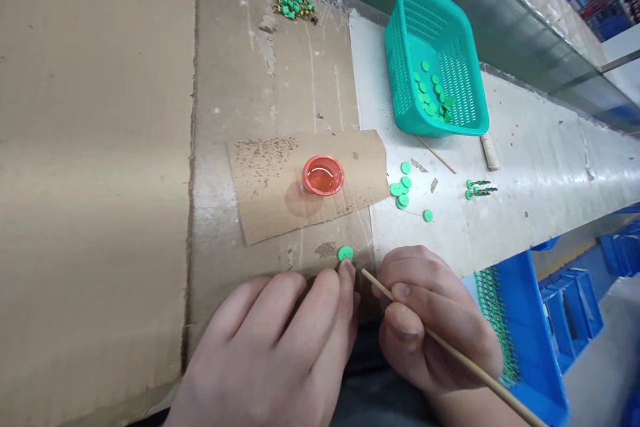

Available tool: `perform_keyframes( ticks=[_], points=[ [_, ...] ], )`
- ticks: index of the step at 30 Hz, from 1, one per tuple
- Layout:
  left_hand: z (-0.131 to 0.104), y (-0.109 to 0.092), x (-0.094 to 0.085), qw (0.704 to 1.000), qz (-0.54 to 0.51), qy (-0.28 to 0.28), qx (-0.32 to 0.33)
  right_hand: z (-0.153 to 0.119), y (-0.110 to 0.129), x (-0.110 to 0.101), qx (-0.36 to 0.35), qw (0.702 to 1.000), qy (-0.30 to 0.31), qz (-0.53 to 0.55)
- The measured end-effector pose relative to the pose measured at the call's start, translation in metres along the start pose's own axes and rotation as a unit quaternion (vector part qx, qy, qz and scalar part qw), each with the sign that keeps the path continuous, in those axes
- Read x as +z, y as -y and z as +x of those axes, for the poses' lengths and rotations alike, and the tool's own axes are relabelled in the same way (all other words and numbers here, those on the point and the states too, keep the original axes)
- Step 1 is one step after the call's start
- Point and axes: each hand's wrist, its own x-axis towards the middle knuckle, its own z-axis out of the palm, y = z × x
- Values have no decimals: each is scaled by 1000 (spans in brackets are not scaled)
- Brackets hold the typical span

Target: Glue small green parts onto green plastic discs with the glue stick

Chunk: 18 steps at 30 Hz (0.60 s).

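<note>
My left hand [285,340] is closed on a small green disc [345,253], which shows at its fingertips near the table's front edge. My right hand [435,313] pinches a thin wooden stick [465,361]; the stick's tip points at the left fingertips, close to the disc. Beyond the hands, a small red cup [323,175] with clear reddish liquid stands on a piece of brown cardboard [270,213]. Several loose green discs [403,201] lie to the right of the cardboard.
A teal basket [393,80] holding green discs stands at the back. A pile of small green and yellow pieces [295,3] lies at the back left. Green pieces with dark stems [477,189] lie at the right. A blue tray [537,327] is beside the table.
</note>
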Motion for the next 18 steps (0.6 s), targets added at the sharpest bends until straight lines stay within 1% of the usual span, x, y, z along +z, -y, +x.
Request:
perform_keyframes(
  ticks=[4, 13, 18],
  points=[
    [-2, 0, 0, 1000, 6, -5, 7, 1, 1, 0, 3, 1000, 3, 2],
    [-2, -4, 3, 1000, 0, -14, -5, -1, 0, -2, 5, 1000, 12, 2],
    [-6, -3, 1, 1000, -2, -9, -1, 0, -1, 1, -2, 1000, 8, 6]
  ],
)
